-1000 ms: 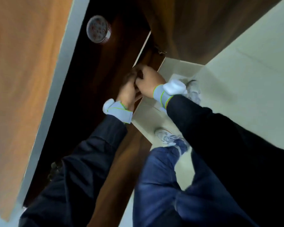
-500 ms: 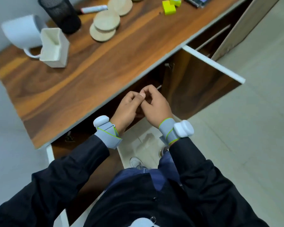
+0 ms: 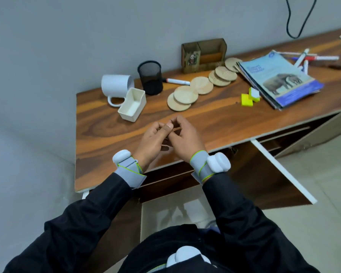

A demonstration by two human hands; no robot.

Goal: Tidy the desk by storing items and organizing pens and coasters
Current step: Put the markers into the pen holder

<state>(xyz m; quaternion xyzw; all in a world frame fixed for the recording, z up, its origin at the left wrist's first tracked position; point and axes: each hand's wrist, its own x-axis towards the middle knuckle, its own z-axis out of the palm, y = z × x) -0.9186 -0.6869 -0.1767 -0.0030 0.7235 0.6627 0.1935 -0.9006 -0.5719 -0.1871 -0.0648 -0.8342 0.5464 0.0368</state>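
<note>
Although the cupboard door [image 3: 264, 174] under the desk [image 3: 205, 123] stands open, little of the tidying looks done. The round coasters [image 3: 185, 95] trail in a loose, overlapping row toward the back edge, not stacked. One marker [image 3: 177, 81] lies flat beside the pen cup [image 3: 150, 77], which looks empty, and more markers [image 3: 307, 58] lie crossed near the back right. The booklets [image 3: 278, 79] and two yellow blocks [image 3: 250, 97] sit out toward the right.

The left hand [image 3: 152, 140] and right hand [image 3: 187, 138] meet above the front edge with fingers curled and tips touching. I cannot tell whether they pinch something small.

The coasters are pale wood with fine ridged faces, and the cup is black wire mesh. The white mug [image 3: 116, 86], glossy, lies on its side at the back left beside a matte cream rectangular tub [image 3: 132, 104]. A boxy wooden organiser [image 3: 204, 54] stands against the wall.
</note>
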